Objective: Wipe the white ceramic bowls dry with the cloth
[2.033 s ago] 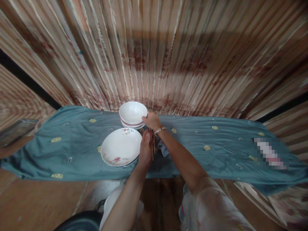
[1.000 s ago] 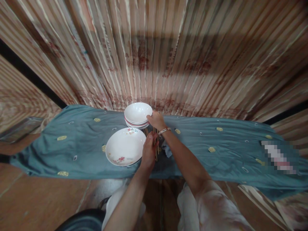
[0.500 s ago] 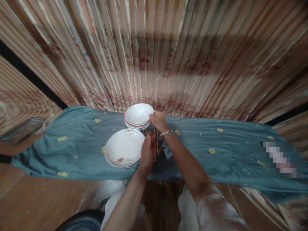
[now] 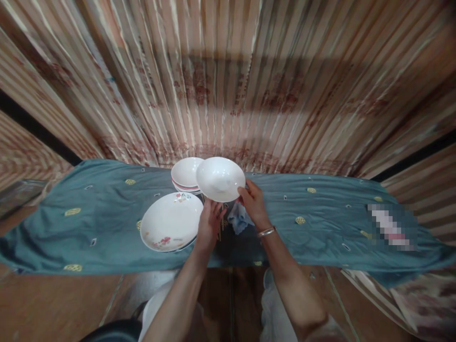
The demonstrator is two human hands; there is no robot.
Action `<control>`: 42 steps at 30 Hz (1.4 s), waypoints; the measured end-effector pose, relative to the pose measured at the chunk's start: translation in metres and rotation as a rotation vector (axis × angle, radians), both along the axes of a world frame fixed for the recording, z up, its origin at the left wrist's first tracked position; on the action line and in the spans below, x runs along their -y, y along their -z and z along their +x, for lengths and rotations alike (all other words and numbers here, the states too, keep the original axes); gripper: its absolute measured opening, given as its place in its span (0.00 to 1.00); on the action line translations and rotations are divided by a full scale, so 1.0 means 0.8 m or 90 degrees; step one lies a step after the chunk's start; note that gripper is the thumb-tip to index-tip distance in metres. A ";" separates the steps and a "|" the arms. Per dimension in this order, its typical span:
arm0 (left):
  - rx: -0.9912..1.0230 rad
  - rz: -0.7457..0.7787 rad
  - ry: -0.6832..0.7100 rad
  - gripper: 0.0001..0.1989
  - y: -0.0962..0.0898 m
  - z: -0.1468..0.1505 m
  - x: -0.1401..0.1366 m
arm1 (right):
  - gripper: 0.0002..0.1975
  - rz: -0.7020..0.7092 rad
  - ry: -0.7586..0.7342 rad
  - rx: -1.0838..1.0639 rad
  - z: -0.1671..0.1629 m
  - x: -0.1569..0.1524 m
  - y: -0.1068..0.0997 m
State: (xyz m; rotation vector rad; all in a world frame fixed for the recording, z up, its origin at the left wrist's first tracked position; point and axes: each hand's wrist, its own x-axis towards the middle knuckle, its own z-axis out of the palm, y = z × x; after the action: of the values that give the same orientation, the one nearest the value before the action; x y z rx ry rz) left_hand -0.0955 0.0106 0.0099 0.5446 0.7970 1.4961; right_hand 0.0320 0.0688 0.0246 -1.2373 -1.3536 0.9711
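Observation:
A white bowl [image 4: 221, 179] is lifted clear of the stack, my right hand [image 4: 254, 202] gripping its right rim between thumb and fingers. Close under the bowl's near edge is my left hand [image 4: 209, 223], fingers stretched out; whether they touch the bowl I cannot tell. Behind and to the left stand the other stacked bowls [image 4: 185, 172], some with red rims. White plates with flower prints [image 4: 171, 221] lie stacked left of my left hand. Wooden chopsticks [image 4: 220, 230] lie partly hidden beside that hand, and a crumpled blue cloth [image 4: 239, 219] lies between my hands.
A green cloth with yellow pineapple-like prints [image 4: 320, 228] covers the long table. At its right end lies a blurred-out item [image 4: 392, 228]. A patterned curtain [image 4: 221, 95] hangs behind. A glassy tray-like object [image 4: 21, 197] is at the far left.
My right hand has taken the top bowl off the stack and brought it right and nearer. My left hand stays low, now beneath the bowl's near edge. The view has shifted slightly.

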 end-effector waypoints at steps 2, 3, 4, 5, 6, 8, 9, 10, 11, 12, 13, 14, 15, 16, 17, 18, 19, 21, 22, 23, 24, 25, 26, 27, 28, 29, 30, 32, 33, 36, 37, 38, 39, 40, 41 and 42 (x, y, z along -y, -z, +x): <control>0.011 0.005 0.012 0.27 -0.001 0.004 0.001 | 0.18 -0.011 0.008 -0.031 0.013 0.014 0.006; 0.018 0.005 0.017 0.27 0.000 0.007 0.001 | 0.18 -0.017 0.013 -0.047 0.018 0.020 0.009; 0.026 0.002 0.022 0.26 0.001 0.009 0.001 | 0.18 -0.024 0.019 -0.064 0.023 0.025 0.013; 0.032 -0.004 0.028 0.26 0.003 0.011 0.001 | 0.18 -0.031 0.024 -0.079 0.028 0.029 0.017; 0.037 -0.012 0.035 0.25 0.005 0.013 0.001 | 0.19 -0.039 0.029 -0.093 0.032 0.033 0.021; 0.039 -0.027 0.049 0.23 0.010 0.015 0.001 | 0.20 -0.053 0.033 -0.112 0.039 0.038 0.031; 0.037 -0.033 0.054 0.22 0.013 0.016 0.001 | 0.20 -0.059 0.032 -0.119 0.042 0.040 0.035; 0.032 -0.039 0.058 0.21 0.015 0.016 0.000 | 0.21 -0.064 0.028 -0.124 0.045 0.041 0.039; 0.027 -0.048 0.059 0.21 0.016 0.016 0.000 | 0.22 -0.067 0.022 -0.125 0.047 0.041 0.042; 0.023 -0.058 0.059 0.21 0.018 0.016 -0.001 | 0.22 -0.070 0.014 -0.124 0.050 0.042 0.045; 0.020 -0.070 0.058 0.21 0.018 0.016 -0.001 | 0.23 -0.072 0.005 -0.117 0.052 0.041 0.047; 0.018 -0.082 0.056 0.21 0.019 0.016 -0.003 | 0.23 -0.071 0.000 -0.106 0.055 0.041 0.048; 0.015 -0.092 0.054 0.21 0.019 0.015 -0.004 | 0.23 -0.066 0.003 -0.089 0.058 0.040 0.050; 0.011 -0.100 0.050 0.21 0.019 0.015 -0.006 | 0.24 -0.057 0.015 -0.064 0.062 0.039 0.051; 0.006 -0.106 0.046 0.21 0.019 0.014 -0.007 | 0.24 -0.044 0.034 -0.026 0.066 0.037 0.053; 0.003 -0.111 0.042 0.22 0.019 0.014 -0.009 | 0.24 -0.029 0.059 0.024 0.070 0.036 0.056; 0.001 -0.114 0.038 0.23 0.019 0.014 -0.011 | 0.24 -0.009 0.084 0.084 0.075 0.034 0.059; 0.001 -0.119 0.030 0.25 0.020 0.014 -0.015 | 0.22 0.041 0.111 0.210 0.083 0.032 0.067; 0.003 -0.120 0.028 0.26 0.021 0.014 -0.017 | 0.21 0.072 0.108 0.264 0.085 0.031 0.071; 0.005 -0.120 0.025 0.27 0.022 0.014 -0.018 | 0.20 0.103 0.094 0.307 0.086 0.031 0.074; 0.006 -0.118 0.023 0.27 0.023 0.014 -0.020 | 0.20 0.133 0.075 0.340 0.085 0.031 0.077; 0.008 -0.116 0.021 0.27 0.025 0.014 -0.022 | 0.20 0.157 0.051 0.367 0.082 0.032 0.080; 0.009 -0.114 0.017 0.26 0.026 0.014 -0.023 | 0.20 0.174 0.024 0.387 0.078 0.033 0.083; 0.011 -0.111 0.015 0.26 0.028 0.014 -0.025 | 0.22 0.187 -0.006 0.400 0.073 0.035 0.086; 0.013 -0.110 0.012 0.26 0.029 0.015 -0.026 | 0.23 0.197 -0.037 0.409 0.066 0.037 0.089; 0.016 -0.109 0.010 0.25 0.030 0.015 -0.028 | 0.25 0.208 -0.067 0.414 0.060 0.039 0.093; 0.020 -0.107 0.009 0.25 0.030 0.016 -0.030 | 0.26 0.216 -0.095 0.421 0.054 0.040 0.096; 0.026 -0.106 0.012 0.25 0.031 0.017 -0.033 | 0.25 0.218 -0.134 0.448 0.047 0.041 0.103; 0.027 -0.109 0.011 0.25 0.030 0.018 -0.035 | 0.23 0.207 -0.141 0.463 0.046 0.040 0.106; 0.030 -0.116 0.002 0.24 0.029 0.020 -0.038 | 0.22 0.151 -0.110 0.466 0.058 0.029 0.106; 0.030 -0.117 0.000 0.24 0.029 0.019 -0.038 | 0.24 0.142 -0.082 0.445 0.067 0.024 0.104; 0.028 -0.117 -0.003 0.24 0.029 0.019 -0.039 | 0.25 0.140 -0.047 0.423 0.077 0.018 0.101; 0.025 -0.117 -0.002 0.23 0.029 0.018 -0.039 | 0.25 0.140 0.000 0.403 0.088 0.013 0.097; 0.021 -0.117 0.001 0.23 0.030 0.017 -0.039 | 0.24 0.141 0.048 0.383 0.100 0.008 0.092; 0.017 -0.117 0.005 0.23 0.031 0.017 -0.038 | 0.21 0.145 0.093 0.356 0.111 0.005 0.087; 0.013 -0.118 0.010 0.23 0.032 0.016 -0.038 | 0.19 0.142 0.128 0.328 0.121 0.002 0.082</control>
State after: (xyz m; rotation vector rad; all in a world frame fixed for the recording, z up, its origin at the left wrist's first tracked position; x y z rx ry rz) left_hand -0.0827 0.0411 -0.0156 0.3960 0.9033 1.3951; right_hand 0.1284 0.0671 -0.0406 -1.4739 -1.6377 0.3548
